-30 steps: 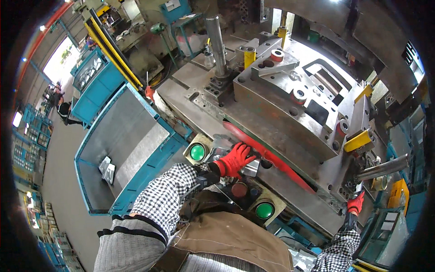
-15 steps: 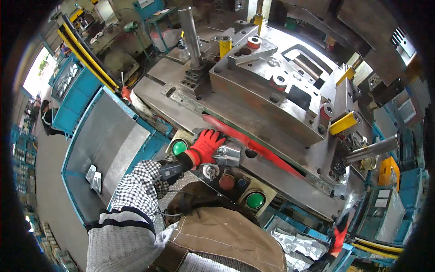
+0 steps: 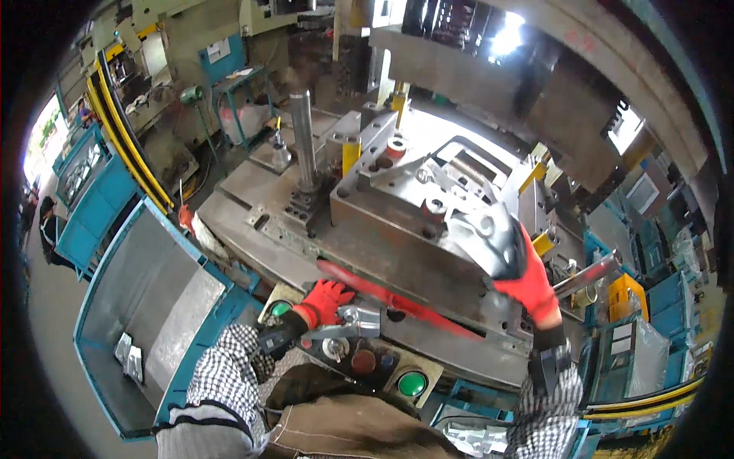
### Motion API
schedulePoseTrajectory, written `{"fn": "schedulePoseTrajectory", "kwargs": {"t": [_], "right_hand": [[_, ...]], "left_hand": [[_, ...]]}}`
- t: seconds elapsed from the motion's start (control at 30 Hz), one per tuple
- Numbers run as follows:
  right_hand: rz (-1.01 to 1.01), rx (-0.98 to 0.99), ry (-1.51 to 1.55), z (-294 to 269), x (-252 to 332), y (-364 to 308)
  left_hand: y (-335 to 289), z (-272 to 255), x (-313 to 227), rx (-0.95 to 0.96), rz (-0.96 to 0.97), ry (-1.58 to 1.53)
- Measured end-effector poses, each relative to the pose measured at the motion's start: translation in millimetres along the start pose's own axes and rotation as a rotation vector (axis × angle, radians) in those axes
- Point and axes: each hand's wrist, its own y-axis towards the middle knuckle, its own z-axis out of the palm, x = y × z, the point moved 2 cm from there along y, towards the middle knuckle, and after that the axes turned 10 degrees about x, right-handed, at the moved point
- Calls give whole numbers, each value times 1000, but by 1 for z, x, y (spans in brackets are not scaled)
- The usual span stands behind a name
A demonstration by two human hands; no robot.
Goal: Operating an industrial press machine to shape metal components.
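Observation:
My right hand point(image 3: 527, 279), in a red and black glove, is closed on a silver stamped sheet-metal part point(image 3: 478, 233). It holds the part over the right side of the steel die point(image 3: 413, 210), near a red-ringed post point(image 3: 435, 206). Whether the part touches the die I cannot tell. My left hand point(image 3: 325, 303), gloved alike, lies with its fingers apart on the press bed's front edge. Right beside it is another formed metal part point(image 3: 361, 321), above the control panel. A long red strip point(image 3: 397, 300) runs along the foot of the die.
Green buttons point(image 3: 412, 383) sit on the panel in front of me. A blue-framed bin point(image 3: 160, 306) with a few metal parts stands at left. More stamped parts point(image 3: 474, 437) lie in a bin at lower right. Upright steel pillars point(image 3: 303, 141) flank the die, beneath the press's upper block point(image 3: 459, 84).
My right hand has come up from beside the lower right bin, carrying the sheet-metal part over the die. My left hand stays at the bed's front edge. The whole view has shifted.

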Motion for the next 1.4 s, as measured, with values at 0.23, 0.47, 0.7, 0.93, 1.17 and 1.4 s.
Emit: {"fn": "schedulePoseTrajectory", "kwargs": {"t": [0.23,0.47,0.7,0.93,1.17,1.4], "right_hand": [[157,313,-223,-7,-99,182],[360,687,-271,1,-130,230],[312,608,-21,26,-153,217],[265,-110,-715,65,-92,202],[173,355,369,98,-34,-30],[954,597,359,247,-134,-305]], "left_hand": [[-5,2,-5,-47,3,-88],[-11,-6,-14,-31,7,-76],[-13,-10,-19,-12,-6,-32],[-14,-16,-15,-95,43,-69],[-81,10,67,-613,-89,-373],[-149,172,166,-606,-534,-1350]]}}
